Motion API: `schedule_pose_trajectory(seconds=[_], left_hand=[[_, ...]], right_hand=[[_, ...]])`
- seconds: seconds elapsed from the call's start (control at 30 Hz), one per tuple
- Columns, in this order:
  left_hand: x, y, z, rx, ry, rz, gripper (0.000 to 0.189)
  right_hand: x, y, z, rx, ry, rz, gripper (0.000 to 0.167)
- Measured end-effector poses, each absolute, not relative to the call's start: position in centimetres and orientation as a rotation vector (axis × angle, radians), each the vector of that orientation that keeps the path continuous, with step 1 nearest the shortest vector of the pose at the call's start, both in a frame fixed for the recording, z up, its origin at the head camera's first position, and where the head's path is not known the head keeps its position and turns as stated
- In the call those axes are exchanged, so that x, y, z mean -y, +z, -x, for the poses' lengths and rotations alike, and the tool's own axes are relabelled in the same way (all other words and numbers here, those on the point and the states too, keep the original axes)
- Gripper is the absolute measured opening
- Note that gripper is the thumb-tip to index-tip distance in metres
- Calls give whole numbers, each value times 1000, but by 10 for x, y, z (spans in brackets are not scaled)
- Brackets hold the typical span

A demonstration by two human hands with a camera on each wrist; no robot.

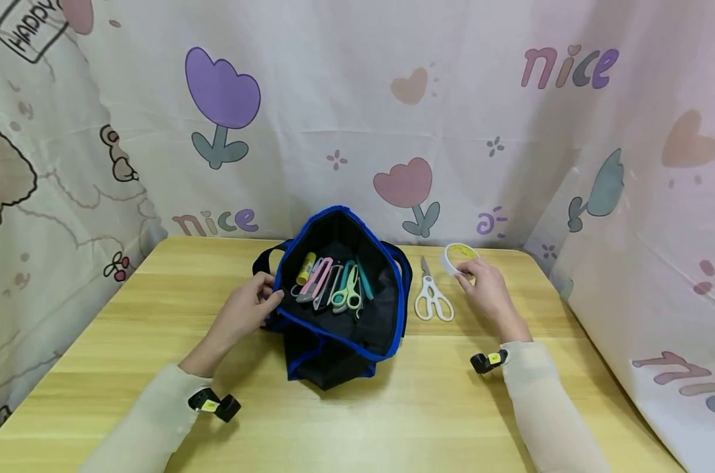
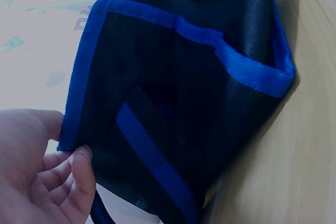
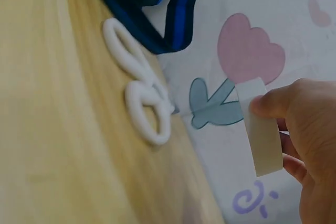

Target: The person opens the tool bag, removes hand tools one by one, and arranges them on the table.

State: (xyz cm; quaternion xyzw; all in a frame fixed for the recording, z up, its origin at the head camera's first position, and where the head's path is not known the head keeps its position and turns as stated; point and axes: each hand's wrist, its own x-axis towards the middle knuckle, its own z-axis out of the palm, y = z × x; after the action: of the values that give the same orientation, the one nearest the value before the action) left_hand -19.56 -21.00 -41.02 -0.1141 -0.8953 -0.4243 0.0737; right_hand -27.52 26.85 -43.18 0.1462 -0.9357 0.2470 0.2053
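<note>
A black tool bag with blue trim (image 1: pixel 380 322) stands gaping on the table. My left hand (image 1: pixel 246 306) pinches its left rim between thumb and fingers; the left wrist view shows this hand (image 2: pixel 52 182) on the bag's blue edging (image 2: pixel 79 98). Inside lie a yellow glue stick (image 1: pixel 306 269), a pink box cutter (image 1: pixel 317 281), small green scissors (image 1: pixel 349 289) and several other slim tools, partly overlapping. Right of the bag, my right hand (image 1: pixel 489 289) grips a white roll of tape (image 1: pixel 447 261) by its near side; in the right wrist view the roll (image 3: pixel 261 140) appears edge-on.
White-handled scissors (image 1: pixel 432 303) lie on the wooden table (image 1: pixel 428 407) between the bag and my right hand, points toward the back. A printed curtain (image 1: pixel 334 98) hangs behind the table's back edge and along both sides. The bag's strap (image 1: pixel 400 259) bulges out toward the scissors.
</note>
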Motion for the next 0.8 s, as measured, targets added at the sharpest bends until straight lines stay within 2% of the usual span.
schedule_pose_trajectory(seconds=[0.3,0.8], left_hand=[[210,-416,194,2689,-1303,319,33],[209,-413,198,2706,-1289,337,33]], right_hand=[[-276,-451,277,2658,665,-400,19],[-285,-463,282,2710,645,-442,14]])
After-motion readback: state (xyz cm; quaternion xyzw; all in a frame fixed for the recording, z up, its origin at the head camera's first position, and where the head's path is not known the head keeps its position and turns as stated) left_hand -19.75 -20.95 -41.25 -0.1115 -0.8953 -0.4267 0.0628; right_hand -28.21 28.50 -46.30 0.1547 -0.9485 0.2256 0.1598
